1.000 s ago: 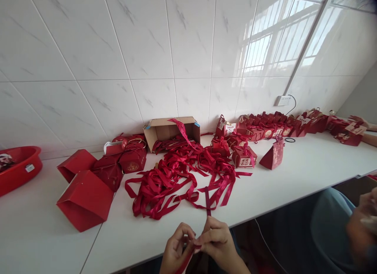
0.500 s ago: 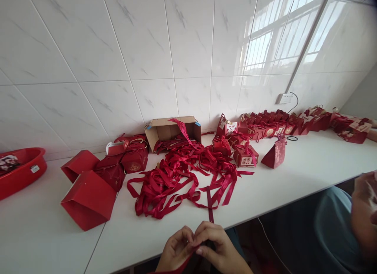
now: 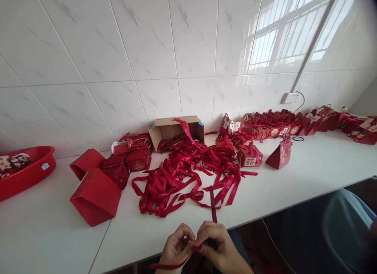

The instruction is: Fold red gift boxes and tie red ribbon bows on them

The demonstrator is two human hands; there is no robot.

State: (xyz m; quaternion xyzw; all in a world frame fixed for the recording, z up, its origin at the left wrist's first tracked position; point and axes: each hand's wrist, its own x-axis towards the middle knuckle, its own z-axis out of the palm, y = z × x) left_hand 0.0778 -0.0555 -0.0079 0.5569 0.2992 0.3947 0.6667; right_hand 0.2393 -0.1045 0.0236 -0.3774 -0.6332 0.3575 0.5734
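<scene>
Just off the table's front edge, my left hand and my right hand meet, thumbs and fingertips pinched together. Between them is a dark red ribbon or strap; one end trails left below my left hand, and its exact kind is hard to make out. Just beyond my right hand a flat dark red strip lies on the table. Farther back spreads a tangled heap of red satin ribbons. My palms and the middle of the held piece are partly hidden by my fingers.
An open cardboard box sits behind the ribbons. Red gift boxes stand at left, beside a red basin. More decorated boxes line the wall at right. A person's blue-clad leg is at the lower right.
The view has shifted slightly left. My hands stay pinched together, and more of the trailing ribbon or strap now shows on the left. The other person's hands have mostly left the view.
</scene>
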